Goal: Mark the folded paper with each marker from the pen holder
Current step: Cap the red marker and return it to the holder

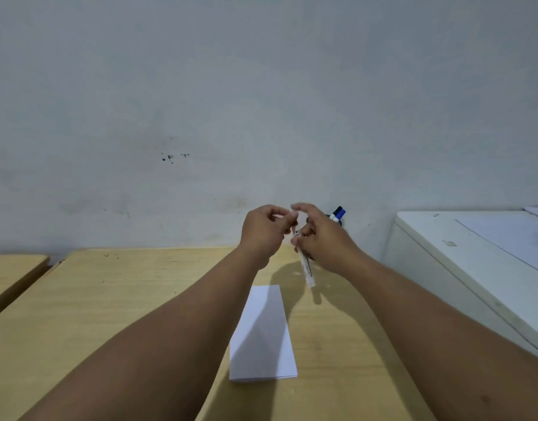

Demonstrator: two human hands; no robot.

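Head view: right hand (322, 238) grips white marker (305, 268); left hand (263, 230) pinches its top, above folded paper (263, 335).

Pale wooden tabletop (116, 299), a few dark specks near its far edge. Second wooden surface (12, 271) just beside it at left. Grey scuffed wall (261, 101) behind. White cabinet (450, 268) at right, papers (510, 235) on top.
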